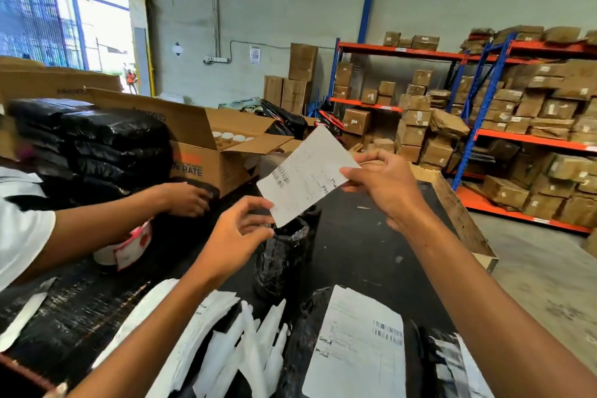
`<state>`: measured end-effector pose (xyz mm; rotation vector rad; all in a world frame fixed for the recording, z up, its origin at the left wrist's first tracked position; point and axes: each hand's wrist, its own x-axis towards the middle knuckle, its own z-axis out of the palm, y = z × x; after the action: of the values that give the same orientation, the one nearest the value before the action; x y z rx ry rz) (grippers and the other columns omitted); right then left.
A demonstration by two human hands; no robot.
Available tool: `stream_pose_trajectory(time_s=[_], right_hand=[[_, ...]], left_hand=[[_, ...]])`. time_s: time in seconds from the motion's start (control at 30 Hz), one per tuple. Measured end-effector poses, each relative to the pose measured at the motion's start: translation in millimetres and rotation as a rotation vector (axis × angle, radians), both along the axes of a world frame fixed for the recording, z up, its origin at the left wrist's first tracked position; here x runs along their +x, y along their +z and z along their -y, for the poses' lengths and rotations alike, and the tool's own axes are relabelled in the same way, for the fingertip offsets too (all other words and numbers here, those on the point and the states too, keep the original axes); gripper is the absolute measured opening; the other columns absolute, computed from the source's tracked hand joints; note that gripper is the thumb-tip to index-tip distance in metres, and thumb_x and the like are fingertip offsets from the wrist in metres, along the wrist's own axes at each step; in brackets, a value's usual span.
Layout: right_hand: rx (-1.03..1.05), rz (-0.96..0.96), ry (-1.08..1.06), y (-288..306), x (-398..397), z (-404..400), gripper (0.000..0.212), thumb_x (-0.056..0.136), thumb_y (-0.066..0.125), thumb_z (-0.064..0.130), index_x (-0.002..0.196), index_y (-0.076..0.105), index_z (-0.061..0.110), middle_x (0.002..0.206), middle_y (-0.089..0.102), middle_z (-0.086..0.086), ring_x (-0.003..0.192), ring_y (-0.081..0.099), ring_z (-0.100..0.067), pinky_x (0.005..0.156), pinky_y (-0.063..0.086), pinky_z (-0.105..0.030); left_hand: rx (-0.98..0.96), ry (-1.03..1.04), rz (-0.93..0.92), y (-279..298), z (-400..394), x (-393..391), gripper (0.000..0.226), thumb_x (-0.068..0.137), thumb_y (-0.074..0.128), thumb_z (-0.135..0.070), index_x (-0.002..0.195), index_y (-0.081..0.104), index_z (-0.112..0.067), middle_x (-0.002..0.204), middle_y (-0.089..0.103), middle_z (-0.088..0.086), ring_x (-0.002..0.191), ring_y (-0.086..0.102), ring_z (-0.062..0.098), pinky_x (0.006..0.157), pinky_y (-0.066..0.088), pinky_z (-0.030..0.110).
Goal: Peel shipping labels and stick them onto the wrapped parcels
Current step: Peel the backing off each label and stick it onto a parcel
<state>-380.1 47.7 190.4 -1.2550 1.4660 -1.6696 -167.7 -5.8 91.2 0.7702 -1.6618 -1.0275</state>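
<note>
We work at a broad black-topped wooden table (371,236) so parcels stay within reach. A black plastic-wrapped parcel with a label already stuck on (355,342) lies nearest us, and a smaller black wrapped parcel (284,255) stands just beyond it, probably next. Above it we lift a white rectangular shipping label (307,176) clear of the table. Our right hand (384,187) pinches its right edge; our left hand (240,229), fingers spread and holding nothing, reaches for the lower corner, likely to start peeling.
</note>
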Motion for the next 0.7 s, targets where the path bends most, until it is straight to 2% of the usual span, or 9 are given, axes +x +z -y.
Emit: stream_pose_trajectory(time_s=[0.1, 0.13, 0.2, 0.27, 0.37, 0.47, 0.53, 0.6, 0.7], right_hand=[[-0.058, -0.101, -0.099, 3.0, -9.0, -1.4, 0.03, 0.082, 0.071, 0.003, 0.107, 0.056, 0.01, 0.088, 0.07, 0.001, 0.082, 0.072, -0.017, 0.06, 0.06, -0.023], [-0.068, -0.102, -0.112, 4.8, -14.1, -3.1, 0.03, 0.082, 0.071, 0.004, 0.109, 0.057, 0.011, 0.088, 0.07, 0.001, 0.083, 0.071, -0.016, 0.063, 0.06, -0.024], [-0.049, -0.104, -0.1, 7.0, -24.8, -7.9, 0.027, 0.083, 0.071, 0.005, 0.107, 0.061, 0.011, 0.094, 0.073, -0.004, 0.085, 0.072, -0.018, 0.072, 0.06, -0.031], [-0.01, -0.108, -0.086, 5.2, -30.4, -13.0, 0.022, 0.084, 0.069, 0.006, 0.104, 0.063, 0.011, 0.098, 0.073, -0.007, 0.089, 0.071, -0.019, 0.077, 0.06, -0.035], [0.011, -0.043, -0.059, 0.8, -32.1, -19.7, 0.022, 0.084, 0.069, 0.007, 0.105, 0.063, 0.012, 0.099, 0.073, -0.009, 0.091, 0.07, -0.02, 0.075, 0.06, -0.033], [0.013, 0.008, 0.001, -0.9, -28.6, -26.2, 0.026, 0.083, 0.07, 0.008, 0.108, 0.062, 0.013, 0.098, 0.074, -0.008, 0.088, 0.07, -0.02, 0.066, 0.057, -0.029], [0.007, 0.01, 0.061, -0.6, -22.8, -29.3, 0.025, 0.082, 0.07, 0.006, 0.104, 0.06, 0.016, 0.101, 0.073, -0.009, 0.092, 0.068, -0.021, 0.073, 0.056, -0.035], [-0.005, 0.02, 0.122, 1.9, -15.4, -31.5, 0.028, 0.08, 0.071, 0.003, 0.1, 0.058, 0.017, 0.103, 0.072, -0.01, 0.097, 0.068, -0.025, 0.084, 0.056, -0.042], [-0.047, 0.065, 0.197, 8.7, -0.8, -35.3, 0.036, 0.077, 0.071, -0.002, 0.102, 0.056, 0.018, 0.109, 0.07, -0.012, 0.098, 0.069, -0.026, 0.083, 0.059, -0.044]], left_hand=[[-0.002, 0.084, 0.108, -19.7, 11.3, -13.0, 0.04, 0.081, 0.065, 0.0, 0.109, 0.052, -0.025, 0.122, 0.057, 0.0, 0.116, 0.057, 0.018, 0.091, 0.047, 0.021], [-0.062, 0.118, 0.256, -25.7, 15.5, -14.2, 0.044, 0.077, 0.069, -0.012, 0.114, 0.051, -0.028, 0.131, 0.052, 0.0, 0.125, 0.05, 0.019, 0.095, 0.043, 0.019], [-0.177, 0.134, 0.653, -37.9, 24.8, -17.3, 0.057, 0.069, 0.069, -0.045, 0.122, 0.054, -0.03, 0.15, 0.035, 0.004, 0.141, 0.029, 0.023, 0.11, 0.032, 0.031], [-0.158, 0.146, 0.798, -42.0, 28.6, -21.2, 0.057, 0.073, 0.07, -0.055, 0.119, 0.058, -0.025, 0.156, 0.024, 0.01, 0.146, 0.019, 0.025, 0.113, 0.026, 0.039], [-0.139, 0.161, 0.754, -36.8, 29.0, -27.1, 0.038, 0.083, 0.068, -0.042, 0.108, 0.056, -0.016, 0.151, 0.029, 0.011, 0.138, 0.034, 0.03, 0.102, 0.035, 0.036], [-0.16, 0.218, 0.614, -32.2, 28.7, -20.9, 0.03, 0.08, 0.072, -0.038, 0.095, 0.055, -0.018, 0.134, 0.045, 0.011, 0.123, 0.046, 0.029, 0.091, 0.037, 0.03], [-0.155, 0.281, 0.469, -24.5, 25.2, -12.7, 0.027, 0.079, 0.074, -0.035, 0.091, 0.057, -0.018, 0.117, 0.053, 0.007, 0.112, 0.051, 0.024, 0.087, 0.036, 0.028], [-0.109, 0.35, 0.331, -14.6, 22.3, -4.9, 0.031, 0.078, 0.075, -0.036, 0.094, 0.062, -0.013, 0.11, 0.054, 0.003, 0.105, 0.05, 0.017, 0.084, 0.036, 0.026], [0.012, 0.366, 0.13, -3.8, 18.6, 5.7, 0.046, 0.071, 0.073, -0.055, 0.088, 0.064, -0.014, 0.099, 0.063, 0.005, 0.093, 0.057, 0.02, 0.077, 0.043, 0.033]])
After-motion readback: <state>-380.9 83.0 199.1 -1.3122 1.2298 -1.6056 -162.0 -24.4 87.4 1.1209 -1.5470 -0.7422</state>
